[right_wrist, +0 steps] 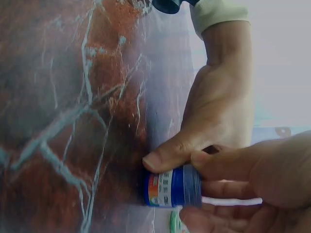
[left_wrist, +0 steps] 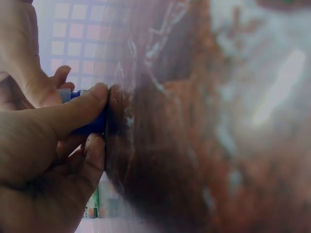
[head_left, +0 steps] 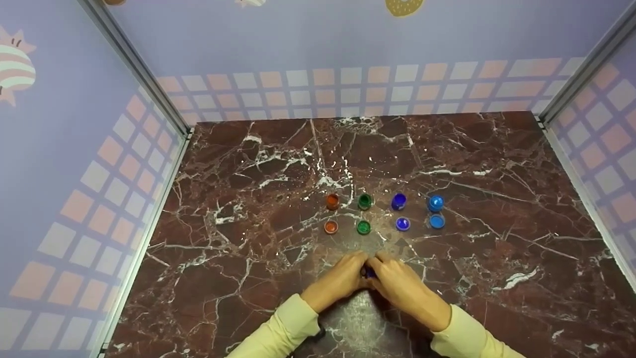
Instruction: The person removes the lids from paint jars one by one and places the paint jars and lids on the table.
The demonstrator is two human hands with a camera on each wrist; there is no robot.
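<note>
A small blue paint jar (right_wrist: 165,188) with a printed label and a translucent ribbed lid (right_wrist: 192,187) is between the two hands, its base at the tabletop. My left hand (head_left: 343,276) pinches the jar's body between thumb and fingers, as the left wrist view shows from the side. From the other side, my right hand (head_left: 400,281) grips the lid with thumb and fingertips. In the head view the fingers cover most of the jar, leaving only a dark blue bit visible.
Beyond the hands stands a row of open paint jars: orange (head_left: 332,201), green (head_left: 364,201), dark blue (head_left: 398,201) and light blue (head_left: 436,203). Paint-stained lids, such as the orange one (head_left: 331,227), lie before them. Patterned panels (head_left: 348,44) enclose the marbled table (head_left: 238,298).
</note>
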